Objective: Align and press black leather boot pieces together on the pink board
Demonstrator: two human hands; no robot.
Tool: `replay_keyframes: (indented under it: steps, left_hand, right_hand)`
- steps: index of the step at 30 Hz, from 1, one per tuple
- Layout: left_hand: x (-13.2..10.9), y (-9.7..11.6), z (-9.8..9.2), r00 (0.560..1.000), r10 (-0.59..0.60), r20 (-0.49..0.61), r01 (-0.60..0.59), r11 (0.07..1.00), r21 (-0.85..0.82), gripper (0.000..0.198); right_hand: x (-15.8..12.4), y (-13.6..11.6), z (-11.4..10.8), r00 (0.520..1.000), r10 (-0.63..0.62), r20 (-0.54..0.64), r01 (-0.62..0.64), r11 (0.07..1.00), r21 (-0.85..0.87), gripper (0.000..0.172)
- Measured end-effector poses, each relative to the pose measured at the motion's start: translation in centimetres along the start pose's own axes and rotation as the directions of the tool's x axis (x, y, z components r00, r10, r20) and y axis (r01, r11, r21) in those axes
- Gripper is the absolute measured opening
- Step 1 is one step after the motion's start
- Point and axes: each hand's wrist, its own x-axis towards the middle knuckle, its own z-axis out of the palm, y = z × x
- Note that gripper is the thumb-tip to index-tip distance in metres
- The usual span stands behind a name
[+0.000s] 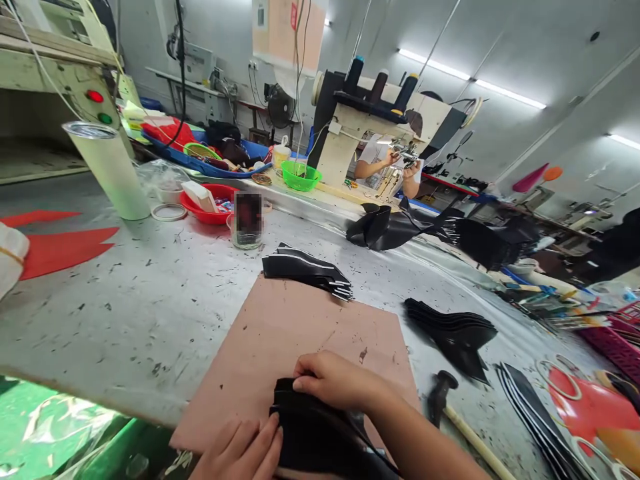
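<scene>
A black leather-like piece (315, 437) lies at the near edge of a pinkish-brown board (300, 320), its upper end folded or layered. My right hand (335, 381) pinches its upper edge between thumb and curled fingers. At its left edge, my left hand (245, 450) rests with fingers stretched out and fingertips touching it; the left thumb is hidden. Across the board's far edge lies a stack of black pieces with white edges (305, 270). A hammer (443, 393) with a pale handle lies right of my right forearm.
More black pieces (450, 330) are stacked to the right, near white-edged strips (540, 420). Farther back stand a glass mug (247, 230), a red bowl (207, 210) and a tall cup (110, 170). Behind a sewing machine (370, 127), another person's hands (400, 163) are at work.
</scene>
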Motion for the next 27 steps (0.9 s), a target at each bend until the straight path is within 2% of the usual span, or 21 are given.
replay_keyframes:
  steps: [2, 5, 11, 16, 18, 25, 27]
  left_hand:
    - [-0.5, 0.7, 0.8, 0.997, -0.069, -0.041, 0.068, 0.997, -0.026, 0.026]
    - [-1.0, 1.2, 1.2, 0.997, -0.074, -0.018, 0.073, 0.997, -0.033, 0.028]
    - [-0.1, 1.0, -0.9, 0.991, -0.088, 0.100, 0.094, 0.994, -0.057, 0.027]
    - [0.1, 0.8, -1.1, 0.991, -0.057, 0.117, 0.066, 0.995, -0.070, 0.027]
    - [0.1, 0.6, -1.0, 0.996, -0.037, 0.083, 0.044, 0.996, -0.083, 0.029]
    - [0.8, -0.1, -1.6, 0.976, 0.078, 0.204, -0.062, 0.994, -0.084, 0.036]
    - [0.6, 0.1, -1.5, 0.965, 0.067, 0.255, -0.042, 0.994, -0.105, 0.042]
  right_hand:
    - [1.1, -0.1, 0.4, 0.999, 0.016, 0.028, -0.017, 1.000, 0.025, 0.010]
    - [1.8, 0.1, 0.6, 0.998, 0.044, 0.041, -0.046, 0.998, 0.035, 0.009]
    - [1.6, -0.4, 0.7, 0.995, 0.089, 0.033, -0.089, 0.996, 0.005, 0.010]
    - [1.6, -0.9, 0.7, 0.994, 0.109, 0.016, -0.109, 0.993, -0.034, 0.010]
    - [1.6, -1.0, 0.7, 0.995, 0.101, 0.012, -0.101, 0.994, -0.043, 0.010]
    - [1.2, 0.3, 0.6, 0.997, 0.071, -0.015, -0.071, 0.997, -0.032, 0.004]
    - [0.9, 1.0, 0.4, 0.997, 0.074, -0.009, -0.074, 0.997, -0.012, 0.011]
